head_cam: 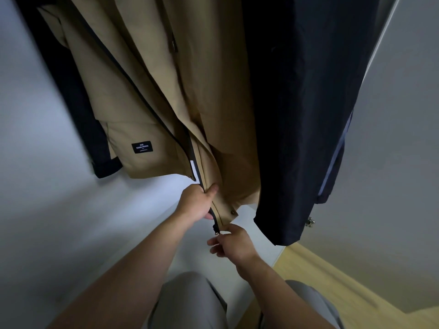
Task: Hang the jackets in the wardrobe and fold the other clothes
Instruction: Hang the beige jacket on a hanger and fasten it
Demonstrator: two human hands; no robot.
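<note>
tan jacket: hangs in the wardrobe, front open, between two dark garments.
patch: black, sewn low on the tan jacket's left-hand panel; white print reads "chic casual fashion"; the smaller line beneath is too small to read.
zipper: dark tape running down the front edge; the slider hangs at the bottom end.
left hand: fingers wrapped round the zipper edge above the slider, thumb pressed flat on the tan cloth.
right hand: thumb and forefinger pinch the lowest tip of the front edge, just beside the slider; the other fingers are loosely curled.
snap: brown stud near the hem, between the two hands.
navy jacket: hangs touching the tan jacket's right side.
dark garment: hangs behind the tan jacket at the left.
floor: pale wood, lower right.
</note>
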